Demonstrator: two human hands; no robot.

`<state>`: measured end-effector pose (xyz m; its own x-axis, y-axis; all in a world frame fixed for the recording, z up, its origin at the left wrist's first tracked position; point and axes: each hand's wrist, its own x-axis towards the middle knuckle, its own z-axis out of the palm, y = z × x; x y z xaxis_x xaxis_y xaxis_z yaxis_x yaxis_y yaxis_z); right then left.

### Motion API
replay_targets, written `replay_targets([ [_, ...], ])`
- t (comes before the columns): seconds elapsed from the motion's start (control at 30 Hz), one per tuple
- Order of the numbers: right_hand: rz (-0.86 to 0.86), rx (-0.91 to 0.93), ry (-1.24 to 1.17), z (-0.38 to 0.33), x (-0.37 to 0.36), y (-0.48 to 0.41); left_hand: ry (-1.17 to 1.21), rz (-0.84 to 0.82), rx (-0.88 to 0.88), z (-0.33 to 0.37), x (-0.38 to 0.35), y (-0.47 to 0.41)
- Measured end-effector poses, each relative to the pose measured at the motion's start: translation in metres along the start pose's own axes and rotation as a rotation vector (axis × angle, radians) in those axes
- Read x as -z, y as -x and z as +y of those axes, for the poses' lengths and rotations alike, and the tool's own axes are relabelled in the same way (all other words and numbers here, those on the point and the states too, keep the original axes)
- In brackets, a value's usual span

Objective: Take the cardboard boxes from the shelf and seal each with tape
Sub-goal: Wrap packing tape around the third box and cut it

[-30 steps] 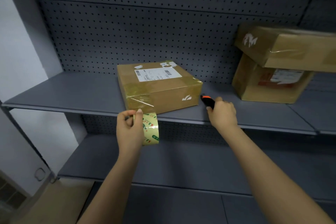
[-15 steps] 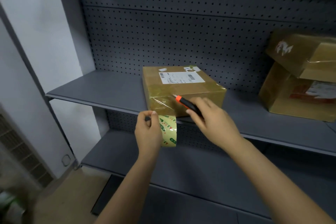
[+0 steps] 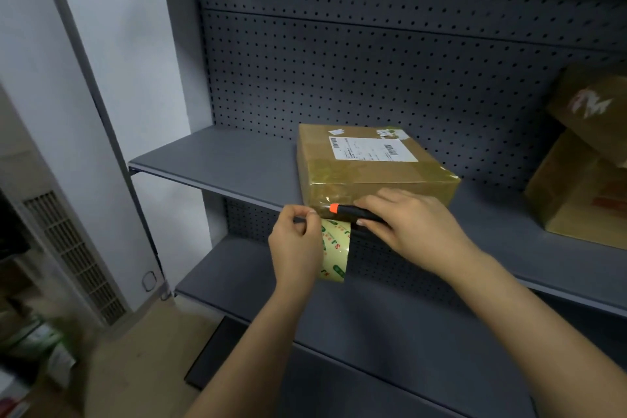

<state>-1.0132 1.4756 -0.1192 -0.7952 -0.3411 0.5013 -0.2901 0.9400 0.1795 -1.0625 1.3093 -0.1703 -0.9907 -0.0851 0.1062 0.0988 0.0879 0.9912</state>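
Swings from right of the box [image 3: 373,176] to its front edge, cutter [image 3: 353,212] clenched in right grip [image 3: 417,231]. Pinches roll [image 3: 334,251] below it in left grip [image 3: 295,248]; seems set to cut.

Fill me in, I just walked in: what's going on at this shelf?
A person is taping the labelled box on the shelf. The left hand holds the tape roll below the box's front face; the right hand holds an orange-tipped cutter at the tape there. Two more boxes sit stacked on the right.
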Motion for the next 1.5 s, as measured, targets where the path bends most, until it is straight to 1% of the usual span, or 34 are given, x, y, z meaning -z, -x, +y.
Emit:
replay_targets([
  [0.13,-0.031,-0.01,0.072,0.001,0.002,-0.003,-0.01,0.012,0.004,0.0,-0.001,0.0],
  [0.4,-0.053,-0.1,0.1,0.015,0.008,0.011,-0.025,-0.003,0.008,0.002,0.0,-0.003],
  [0.5,-0.101,-0.161,0.138,0.024,0.01,0.021,-0.032,0.0,-0.015,0.0,-0.001,-0.004],
  [0.63,-0.107,-0.198,0.096,0.036,0.01,0.038,-0.012,-0.008,-0.026,-0.003,-0.002,-0.005],
  [0.83,-0.183,-0.267,0.0,0.052,-0.006,0.054,0.014,-0.029,-0.021,-0.002,-0.002,-0.004],
  [1.07,-0.382,-0.317,-0.094,0.086,-0.012,0.079,-0.003,-0.043,-0.028,-0.001,-0.004,-0.004],
  [1.23,-0.444,-0.317,-0.14,0.1,-0.01,0.082,0.006,-0.038,-0.031,-0.001,-0.006,-0.002],
  [1.37,-0.399,-0.379,-0.143,0.108,-0.008,0.088,0.016,-0.036,-0.033,-0.002,-0.007,-0.002],
  [1.43,-0.3,-0.373,-0.153,0.104,-0.006,0.087,0.018,-0.035,-0.034,-0.003,-0.008,-0.002],
  [1.5,-0.135,-0.345,-0.174,0.093,-0.004,0.078,0.019,-0.033,-0.033,-0.004,-0.009,-0.002],
])
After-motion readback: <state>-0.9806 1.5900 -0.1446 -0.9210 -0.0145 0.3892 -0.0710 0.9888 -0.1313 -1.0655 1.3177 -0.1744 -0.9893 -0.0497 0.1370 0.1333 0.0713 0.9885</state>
